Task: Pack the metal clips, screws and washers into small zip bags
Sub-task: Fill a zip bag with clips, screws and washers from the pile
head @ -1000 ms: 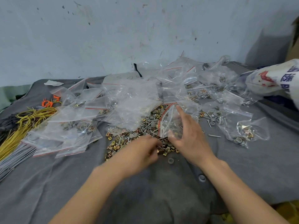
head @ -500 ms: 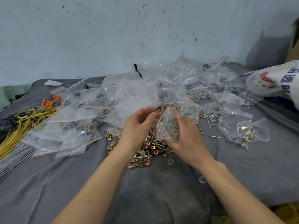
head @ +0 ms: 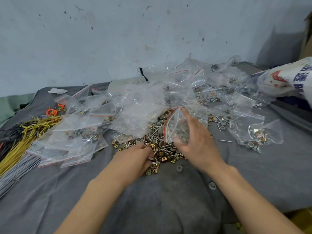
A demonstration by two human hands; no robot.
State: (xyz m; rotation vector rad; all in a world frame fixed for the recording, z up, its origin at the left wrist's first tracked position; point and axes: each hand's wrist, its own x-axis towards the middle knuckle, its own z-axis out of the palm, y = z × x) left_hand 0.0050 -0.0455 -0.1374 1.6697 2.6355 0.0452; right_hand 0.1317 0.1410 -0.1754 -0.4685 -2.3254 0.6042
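A grey cloth [head: 168, 208] covers the whole surface. In the middle sits a loose heap of clips, screws and washers [head: 166, 149], with 2 stray washers [head: 180, 168] on its near side and 1 screw [head: 225, 141] off to the right. Flat zip bags [head: 67, 149] are stacked left of it, filled bags [head: 253, 132] to its right. Yellow wires [head: 25, 132] and orange ties [head: 54, 111] lie at the far left.

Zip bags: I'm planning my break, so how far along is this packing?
Done: filled bags lie left and right. In hand: right hand holds an open bag, left hand gathers from the loose hardware. Left: that sizeable pile, plus a heap of empty bags.
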